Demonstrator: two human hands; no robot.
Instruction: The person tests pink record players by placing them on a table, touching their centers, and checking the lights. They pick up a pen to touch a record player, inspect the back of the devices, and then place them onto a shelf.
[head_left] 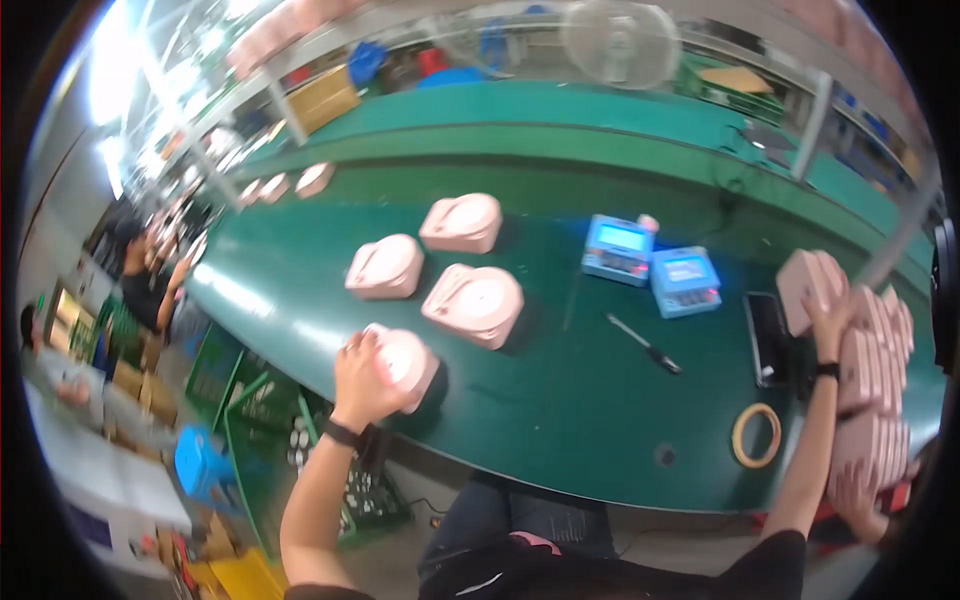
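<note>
My left hand is closed over a pink rounded device lying at the near edge of the green worktable. Three more pink devices lie beyond it: one just past my hand, one to its left, one farther back. My right hand reaches up to a tall stack of pink devices at the table's right end and grips one at the top of the stack.
Two blue boxes with screens stand mid-table. A screwdriver, a dark phone and a roll of tape lie nearby. Green crates sit on the floor at left. People work at far left. A fan stands behind.
</note>
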